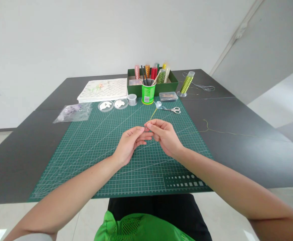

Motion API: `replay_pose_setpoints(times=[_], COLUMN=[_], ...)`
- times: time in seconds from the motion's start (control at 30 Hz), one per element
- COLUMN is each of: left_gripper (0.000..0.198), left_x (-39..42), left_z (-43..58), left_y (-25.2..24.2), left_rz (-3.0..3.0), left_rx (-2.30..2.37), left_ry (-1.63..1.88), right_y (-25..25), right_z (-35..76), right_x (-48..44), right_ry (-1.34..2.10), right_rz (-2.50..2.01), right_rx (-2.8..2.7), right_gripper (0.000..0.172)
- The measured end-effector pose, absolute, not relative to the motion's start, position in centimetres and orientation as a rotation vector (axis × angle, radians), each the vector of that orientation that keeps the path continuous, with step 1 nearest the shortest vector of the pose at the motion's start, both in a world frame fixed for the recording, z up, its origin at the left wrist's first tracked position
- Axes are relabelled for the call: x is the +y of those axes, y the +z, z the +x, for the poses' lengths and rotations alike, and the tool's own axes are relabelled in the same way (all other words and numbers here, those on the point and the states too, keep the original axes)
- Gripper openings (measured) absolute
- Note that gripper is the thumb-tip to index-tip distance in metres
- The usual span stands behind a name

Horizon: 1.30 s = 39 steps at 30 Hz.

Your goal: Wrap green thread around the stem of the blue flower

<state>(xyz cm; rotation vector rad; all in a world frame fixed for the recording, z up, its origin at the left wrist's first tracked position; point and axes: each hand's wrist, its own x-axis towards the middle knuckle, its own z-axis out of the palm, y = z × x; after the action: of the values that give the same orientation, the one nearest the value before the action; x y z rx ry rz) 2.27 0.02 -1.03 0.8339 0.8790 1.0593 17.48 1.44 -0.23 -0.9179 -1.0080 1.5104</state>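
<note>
A thin green stem point(153, 114) tilts up and away from my fingertips, with a small pale, bluish-white flower head point(158, 104) at its far end. My right hand point(165, 136) pinches the stem between thumb and forefinger. Just to the left, my left hand point(131, 142) pinches the stem's lower end, its other fingers loosely curled beneath. The fingertips of both hands nearly touch, and the stem's lowest part is mostly hidden by them. Both hands are above the green cutting mat point(91, 157). A fine green thread point(226, 133) lies on the dark table to the right.
Beyond the hands stand a green can of tools point(148, 93), a clear case point(168, 96), scissors point(175, 110) and a green box point(136, 89) of thread spools. A green thread spool point(187, 83) stands right. Dishes of white pieces point(105, 106), white sheets point(88, 95) and a plastic bag point(73, 112) lie left.
</note>
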Motion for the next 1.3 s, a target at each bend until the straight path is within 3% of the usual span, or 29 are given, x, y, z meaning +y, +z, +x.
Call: replay_pose_setpoints(times=[0.33, 1.3], left_gripper=[0.019, 0.019], left_x=[0.14, 0.03], left_z=[1.78, 1.65], left_y=[-1.09, -0.34], left_rz=[0.958, 1.057], left_rx=[0.781, 0.854], left_ry=[1.052, 1.04], right_y=[-0.01, -0.5], right_z=[17.86, 18.21], right_x=[1.53, 1.35], right_ry=[1.601, 1.584], right_rz=[-0.827, -0.806], right_rx=[-0.96, -1.077], right_gripper=[0.028, 0.025])
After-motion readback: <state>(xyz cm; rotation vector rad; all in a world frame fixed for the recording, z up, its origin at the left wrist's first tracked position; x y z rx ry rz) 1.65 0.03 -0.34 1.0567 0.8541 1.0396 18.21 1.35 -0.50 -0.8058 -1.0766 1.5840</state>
